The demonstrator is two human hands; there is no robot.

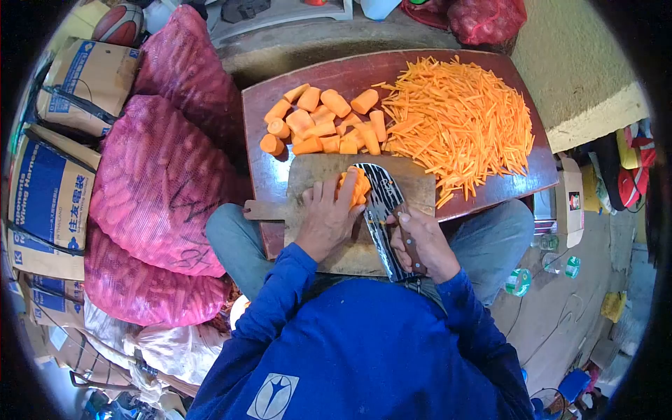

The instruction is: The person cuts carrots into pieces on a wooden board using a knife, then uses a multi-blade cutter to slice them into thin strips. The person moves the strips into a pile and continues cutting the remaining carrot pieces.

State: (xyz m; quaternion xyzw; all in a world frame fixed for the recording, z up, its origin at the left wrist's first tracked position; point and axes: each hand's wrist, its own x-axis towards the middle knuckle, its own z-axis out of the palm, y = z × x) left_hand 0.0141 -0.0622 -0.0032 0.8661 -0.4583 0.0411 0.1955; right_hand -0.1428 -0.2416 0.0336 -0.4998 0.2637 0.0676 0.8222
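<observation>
My left hand (pixel 326 218) presses a cut carrot (pixel 358 187) down on the wooden cutting board (pixel 414 170), fingers curled over it. Gripped in my right hand (pixel 425 241) is a wide kitchen knife (pixel 381 218) with a brown wooden handle. Its dark, streaked blade stands close against the carrot's right side; whether it is in the carrot I cannot tell. Beyond the board, several peeled carrot chunks (pixel 335 103) lie in a group on the reddish table (pixel 257 133). A large heap of carrot sticks (pixel 458 119) covers the table's right side.
Big pink mesh sacks (pixel 157 185) are piled at the left, beside stacked cardboard boxes (pixel 47 203). The board's handle (pixel 264 210) juts out leftward. My bent legs flank the board. Plastic bottles (pixel 519 281) lie on the floor at the right, below a concrete ledge (pixel 588 115).
</observation>
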